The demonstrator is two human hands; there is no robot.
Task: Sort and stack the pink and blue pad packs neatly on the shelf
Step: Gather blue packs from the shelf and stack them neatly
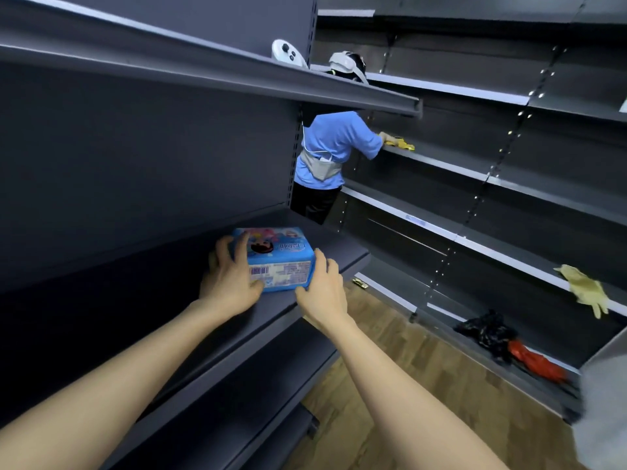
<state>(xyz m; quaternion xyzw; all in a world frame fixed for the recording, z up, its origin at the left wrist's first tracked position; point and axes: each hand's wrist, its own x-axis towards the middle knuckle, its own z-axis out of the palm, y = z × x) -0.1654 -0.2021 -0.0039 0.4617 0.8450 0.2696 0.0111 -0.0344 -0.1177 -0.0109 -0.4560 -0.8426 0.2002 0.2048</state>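
Pack [276, 259], blue with pink print, rests on the dark shelf [325, 239] near its right end. Left hand [234, 279] and right hand [322, 286] clasp its sides. Recommend squaring it against the shelf's front edge before release.

The dark shelf [142, 266] lies bare left of the blue pad pack [278, 262], with an upper shelf [237, 79] overhanging it.
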